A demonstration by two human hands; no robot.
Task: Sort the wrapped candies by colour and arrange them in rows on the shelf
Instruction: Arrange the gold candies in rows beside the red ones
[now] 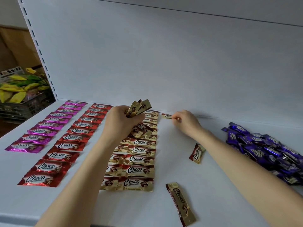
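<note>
Three rows of wrapped candies lie on the white shelf (pixel 213 185): a pink row (pixel 47 126) at the left, a red row (pixel 68 145) beside it, and a gold row (pixel 139 159) in the middle. My left hand (pixel 121 123) grips a bunch of gold candies (pixel 139 108) above the gold row. My right hand (pixel 185 120) pinches a single gold candy (pixel 166 115) lying at the shelf's back, just right of the gold row. Two loose gold candies lie apart, one (pixel 196 153) under my right forearm and one (pixel 180 202) near the front edge.
A heap of purple candies (pixel 265 149) fills the right side of the shelf. Left of the shelf upright, a dark crate (pixel 24 105) holds yellow and green wrapped candies. The shelf's back wall rises straight behind the rows.
</note>
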